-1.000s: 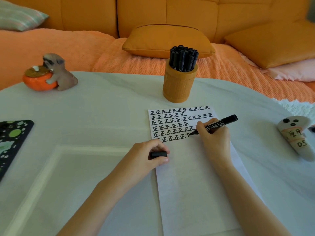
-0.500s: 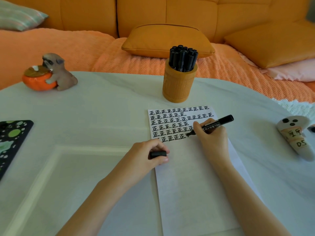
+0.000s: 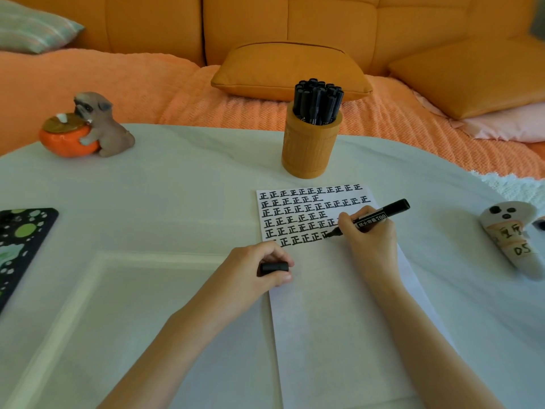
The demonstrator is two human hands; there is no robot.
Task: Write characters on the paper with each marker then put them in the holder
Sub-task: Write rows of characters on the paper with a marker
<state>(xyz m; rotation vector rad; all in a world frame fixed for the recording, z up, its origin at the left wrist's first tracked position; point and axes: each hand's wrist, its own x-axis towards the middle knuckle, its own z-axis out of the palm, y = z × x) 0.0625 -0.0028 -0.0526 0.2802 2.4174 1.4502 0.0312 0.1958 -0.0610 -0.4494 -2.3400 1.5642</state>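
A white sheet of paper (image 3: 339, 305) lies on the table, its upper part filled with several rows of black characters. My right hand (image 3: 370, 240) grips an uncapped black marker (image 3: 380, 215), whose tip touches the paper at the end of the lowest row. My left hand (image 3: 256, 271) rests on the paper's left edge and pinches the black marker cap (image 3: 273, 267). Behind the paper stands an orange cylindrical holder (image 3: 309, 152) packed with several black markers (image 3: 318, 103).
A dog figurine hugging an orange pot (image 3: 85, 128) sits at the table's far left. A black patterned tablet (image 3: 20, 246) lies at the left edge, a white ghost-shaped object (image 3: 513, 234) at the right. An orange sofa with cushions (image 3: 289, 69) is behind the table.
My right hand has shifted slightly left and down while the marker tip keeps stroking the last character in the lowest row. My left hand has stayed put with the cap.
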